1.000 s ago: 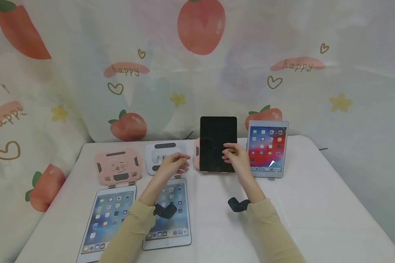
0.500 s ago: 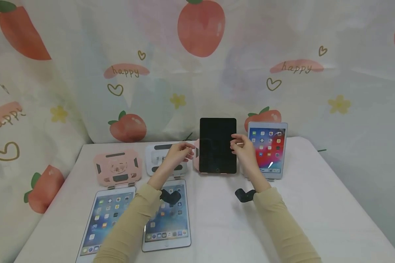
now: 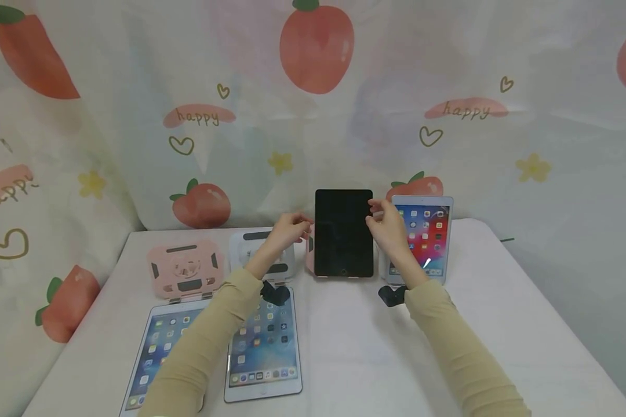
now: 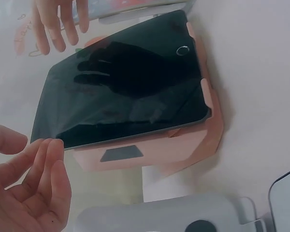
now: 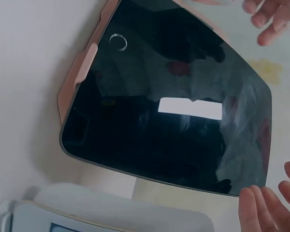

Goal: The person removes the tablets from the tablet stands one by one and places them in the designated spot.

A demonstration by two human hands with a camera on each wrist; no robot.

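A black tablet [image 3: 343,233] with a dark screen stands upright on a pink stand [image 4: 159,150], its lower edge held by small pink lips. My left hand [image 3: 290,229] is at the tablet's left edge; in the left wrist view its fingertips meet or overlap the upper corner, thumb apart. At the opposite edge is my right hand [image 3: 389,229], with its fingertips [image 5: 249,195] close to the upper corner and its thumb apart. Whether either hand touches the tablet I cannot tell for sure. Neither hand grips anything.
Right of it, a white tablet [image 3: 438,231] with a lit-looking screen stands on its own stand. Two more white tablets [image 3: 263,362] lie flat at front left, below a pink stand [image 3: 185,267] and a white-grey stand [image 3: 240,249]. A printed cloth [image 3: 313,145] hangs behind the white table.
Both hands have moved forward and up. The right hand has gone from in front of the black screen to its right edge; the left has come close to its left edge.
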